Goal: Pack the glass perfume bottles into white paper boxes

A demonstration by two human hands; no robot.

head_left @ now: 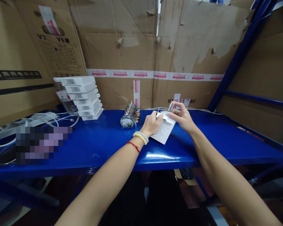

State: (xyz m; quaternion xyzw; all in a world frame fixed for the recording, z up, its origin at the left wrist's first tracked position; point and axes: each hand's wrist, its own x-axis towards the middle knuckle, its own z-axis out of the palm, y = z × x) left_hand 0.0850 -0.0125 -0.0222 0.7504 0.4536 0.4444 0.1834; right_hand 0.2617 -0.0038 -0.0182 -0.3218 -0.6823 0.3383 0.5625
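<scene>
Both hands over the middle of the blue shelf [103, 147]. Left hand [152, 124] curled shut, fingers pinching the upper edge of a white paper slip [164, 131] against a small glass bottle [168, 112]. Right hand [183, 117] closed around the same bottle, fingertips near its silver cap [171, 106]. Bottle held just above the shelf, slip hanging below it.

Risks noted:
- Smooth glass, light pinch only — likely to slip and strike the metal shelf.
- Slip loose at its lower end — liable to crease or go on crooked.
- Cluster of similar bottles [130, 116] lying just left of the left wrist — prone to roll if nudged.
- Stacked white boxes [81, 97] and cables [49, 119] further left, well apart.
</scene>
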